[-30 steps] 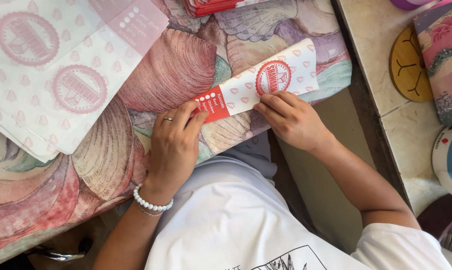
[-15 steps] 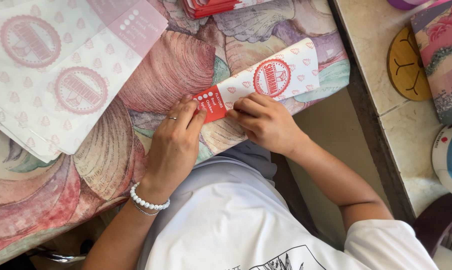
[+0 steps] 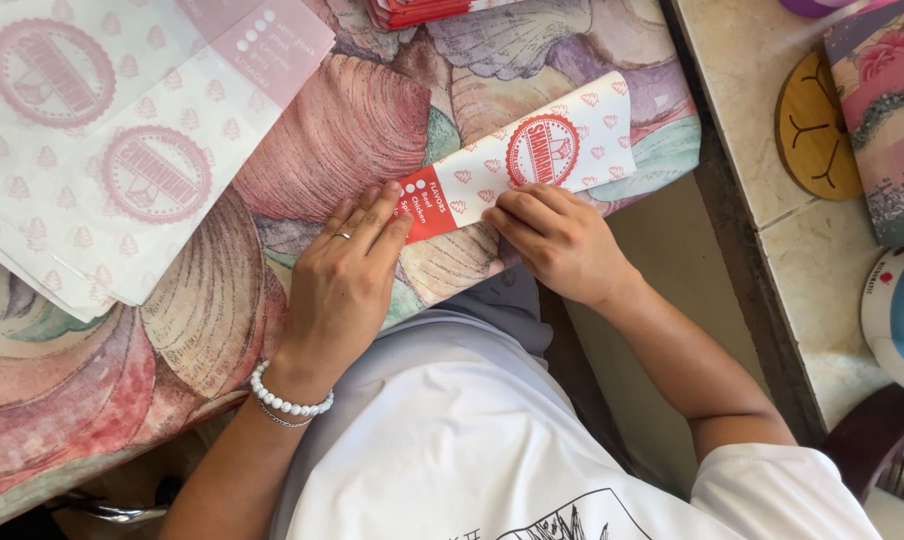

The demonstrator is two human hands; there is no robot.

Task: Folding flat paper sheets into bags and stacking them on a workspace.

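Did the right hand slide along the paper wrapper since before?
Yes. The right hand slid left along the folded wrapper, from beyond its round red stamp to just below it, closer to the left hand.

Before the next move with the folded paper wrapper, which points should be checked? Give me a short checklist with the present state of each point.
1. Left hand flat on the red end of the folded paper wrapper: ok, its fingertips press there.
2. Right hand on the wrapper's near long edge: ok, its fingers are curled onto it.
3. Wrapper fully supported by the patterned tablecloth: ok, it lies flat near the table's edge.
4. Fold edges aligned along the whole length: cannot tell, the hands cover part of them.
5. Stack of flat paper sheets apart from the wrapper: ok, it lies further left, not touching.
6. Crease sharp under the right hand: cannot tell, hidden.
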